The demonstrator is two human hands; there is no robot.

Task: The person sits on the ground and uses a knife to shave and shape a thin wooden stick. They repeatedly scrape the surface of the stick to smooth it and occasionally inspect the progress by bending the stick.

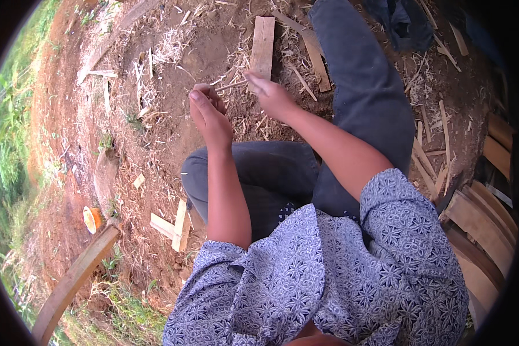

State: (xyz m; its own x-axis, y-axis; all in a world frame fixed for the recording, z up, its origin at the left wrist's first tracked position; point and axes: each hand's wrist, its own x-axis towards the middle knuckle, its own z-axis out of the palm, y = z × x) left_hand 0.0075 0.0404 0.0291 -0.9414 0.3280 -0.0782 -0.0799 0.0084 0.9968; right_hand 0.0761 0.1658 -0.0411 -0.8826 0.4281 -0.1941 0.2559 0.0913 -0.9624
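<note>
A thin, light brown wooden stick [232, 86] spans the gap between my two hands, above the dirt. My left hand [209, 114] is closed around its left end, thumb on top and fingers curled in. At the other end, my right hand [273, 99] has its fingers pressed together against the stick; the hand itself hides the exact grip. Just beyond the right hand, a flat wooden board [263, 43] lies on the ground. My legs in dark trousers [363, 75] are on the ground, the left knee bent and the right leg stretched forward.
Wood shavings [176, 49] and offcuts [176, 225] litter the reddish soil. Curved wooden pieces [481, 219] are stacked at the right. A long wooden beam [78, 279] and an orange container [92, 219] lie at the left, with grass beyond. Dark cloth [406, 23] sits at the top right.
</note>
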